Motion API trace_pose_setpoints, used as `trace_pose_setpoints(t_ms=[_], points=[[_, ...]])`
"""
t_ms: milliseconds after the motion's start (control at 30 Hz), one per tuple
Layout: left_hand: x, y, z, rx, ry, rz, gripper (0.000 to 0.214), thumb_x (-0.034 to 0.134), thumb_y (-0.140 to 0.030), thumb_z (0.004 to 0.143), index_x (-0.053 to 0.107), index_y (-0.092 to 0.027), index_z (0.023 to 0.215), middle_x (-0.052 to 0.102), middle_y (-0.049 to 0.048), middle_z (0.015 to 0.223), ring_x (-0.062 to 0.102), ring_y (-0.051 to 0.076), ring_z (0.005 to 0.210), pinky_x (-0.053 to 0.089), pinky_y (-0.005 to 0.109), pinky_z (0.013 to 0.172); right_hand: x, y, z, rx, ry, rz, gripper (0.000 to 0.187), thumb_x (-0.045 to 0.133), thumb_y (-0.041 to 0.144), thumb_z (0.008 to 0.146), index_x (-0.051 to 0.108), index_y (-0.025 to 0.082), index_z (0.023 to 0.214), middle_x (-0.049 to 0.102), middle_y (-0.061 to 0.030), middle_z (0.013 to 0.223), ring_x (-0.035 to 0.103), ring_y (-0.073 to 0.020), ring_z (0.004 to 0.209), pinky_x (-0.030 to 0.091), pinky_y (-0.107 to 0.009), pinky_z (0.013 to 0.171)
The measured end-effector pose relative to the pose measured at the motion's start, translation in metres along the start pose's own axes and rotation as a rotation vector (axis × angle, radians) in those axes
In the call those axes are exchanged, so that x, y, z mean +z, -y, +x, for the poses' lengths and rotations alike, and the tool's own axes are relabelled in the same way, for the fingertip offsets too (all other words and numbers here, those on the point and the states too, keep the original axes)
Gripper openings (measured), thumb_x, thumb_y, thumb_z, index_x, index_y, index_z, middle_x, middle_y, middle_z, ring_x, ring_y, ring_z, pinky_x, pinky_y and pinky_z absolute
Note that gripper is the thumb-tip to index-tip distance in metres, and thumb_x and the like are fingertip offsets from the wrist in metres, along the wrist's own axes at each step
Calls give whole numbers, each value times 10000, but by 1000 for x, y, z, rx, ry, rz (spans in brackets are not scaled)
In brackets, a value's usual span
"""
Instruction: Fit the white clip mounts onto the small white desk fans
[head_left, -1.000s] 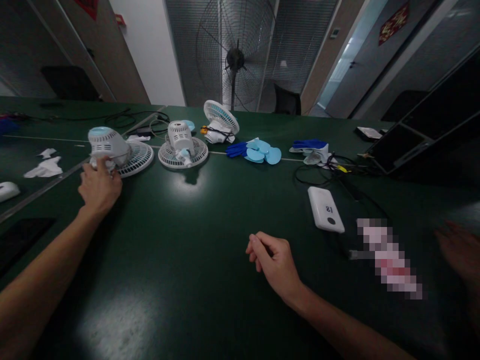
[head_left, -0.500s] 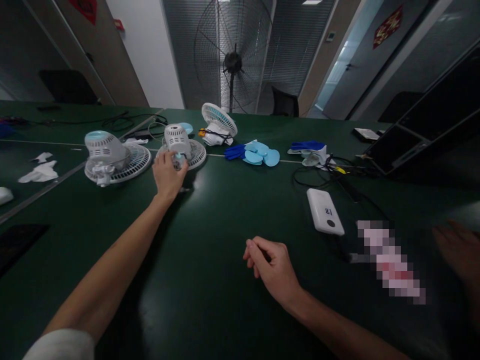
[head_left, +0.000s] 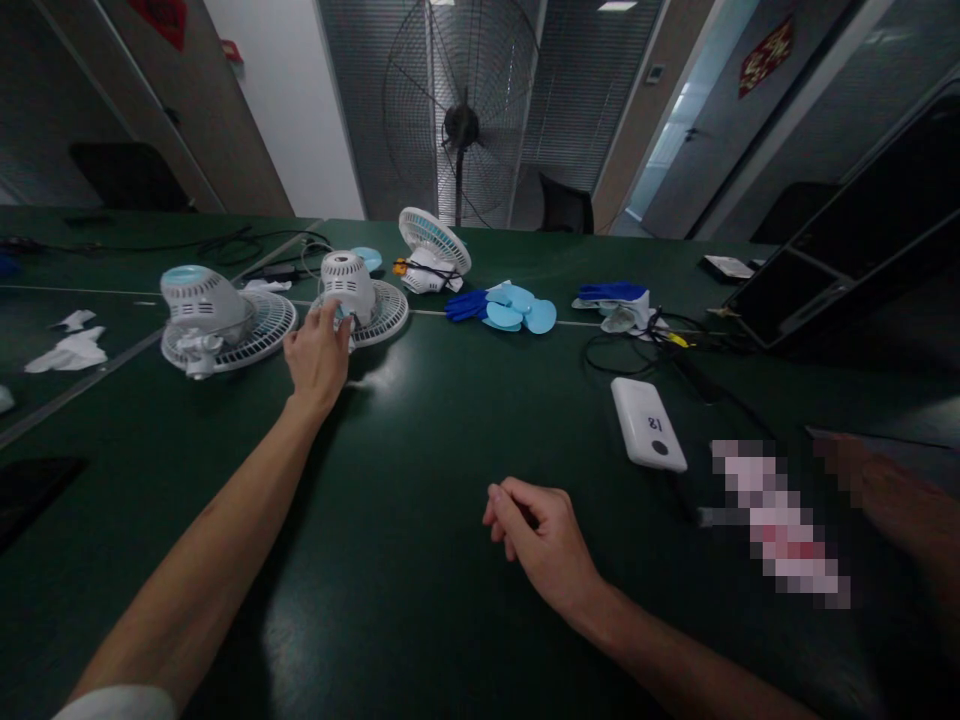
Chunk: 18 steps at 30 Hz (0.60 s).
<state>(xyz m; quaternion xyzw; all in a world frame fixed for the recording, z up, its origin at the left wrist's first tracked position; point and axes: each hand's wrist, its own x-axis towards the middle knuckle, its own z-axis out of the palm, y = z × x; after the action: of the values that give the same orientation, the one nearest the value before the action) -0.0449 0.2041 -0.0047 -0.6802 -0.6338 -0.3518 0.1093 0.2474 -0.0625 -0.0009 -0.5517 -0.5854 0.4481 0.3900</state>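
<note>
Handling is shifting one place rightward

Seen from the wearer's seat, the wide, glossy dark-green tabletop (head_left: 420, 450) is carrying everything, its far edge running well behind the work. Near 10 o'clock, a white plastic, blue-capped left fan (head_left: 214, 310) is lying grille-down. At 11, a white plastic, slot-vented middle fan (head_left: 352, 285) is lying likewise. The bare left hand (head_left: 319, 350), at the left fan a second ago, is now touching the middle fan's near end, so attention seems to be passing there. Its grip is curving around the neck; whether it is pinching, I cannot tell. The bare right hand (head_left: 540, 520) is curling loosely past 12, thumb meeting forefinger, holding nothing visible.

The left fan's rim is narrowing room toward 10. Surface is opening between both hands, with a white rectangular plastic box (head_left: 649, 425) bounding it near 1 and a sky-blue plastic fan blade (head_left: 517, 308) near 12.
</note>
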Motion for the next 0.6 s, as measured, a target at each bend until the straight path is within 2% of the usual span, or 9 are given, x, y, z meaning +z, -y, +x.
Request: trace_pose_setpoints(t_ms=[133,233,300,433,533,600], points=[[4,-1,-1,-37,24,-57,660,546,-568,979,405,-173,1488,485,214,1444,525,432,1306,418,591,1094,0,1,1,-5,-2,1,460,496,525,1040,666,192,772,595,16,647,554,-99,504,395,-226,473],[9,3,0,-21,68,-103,599,547,-568,967,465,-220,1448,361,187,1522,509,415,1330,473,557,1077,1,3,2,-3,3,1,454,496,521,1041,664,194,775,596,16,653,551,-99,508,398,-225,477],[11,6,2,11,106,-118,535,570,-527,953,525,-242,1403,286,161,1554,479,413,1365,468,558,1099,1,3,1,2,7,-1,452,496,518,1041,663,194,774,594,16,653,550,-100,507,399,-225,476],[17,12,3,41,162,-147,508,591,-323,889,553,-212,1383,216,163,1560,440,428,1398,451,576,1128,0,4,1,-32,0,-23,432,482,484,1053,667,198,786,612,10,672,580,-109,536,428,-230,496],[20,12,2,56,208,-176,536,574,-244,836,562,-200,1370,233,163,1542,488,420,1357,467,565,1123,-6,5,14,-193,-135,-202,338,452,381,1070,690,212,901,677,-26,808,645,-143,682,496,-254,586],[21,8,-1,84,248,-204,541,573,-245,818,569,-214,1359,251,148,1537,506,407,1342,471,547,1129,-12,4,34,-327,-296,-453,250,437,294,1061,676,231,1101,702,-67,1026,671,-176,848,545,-282,666]])
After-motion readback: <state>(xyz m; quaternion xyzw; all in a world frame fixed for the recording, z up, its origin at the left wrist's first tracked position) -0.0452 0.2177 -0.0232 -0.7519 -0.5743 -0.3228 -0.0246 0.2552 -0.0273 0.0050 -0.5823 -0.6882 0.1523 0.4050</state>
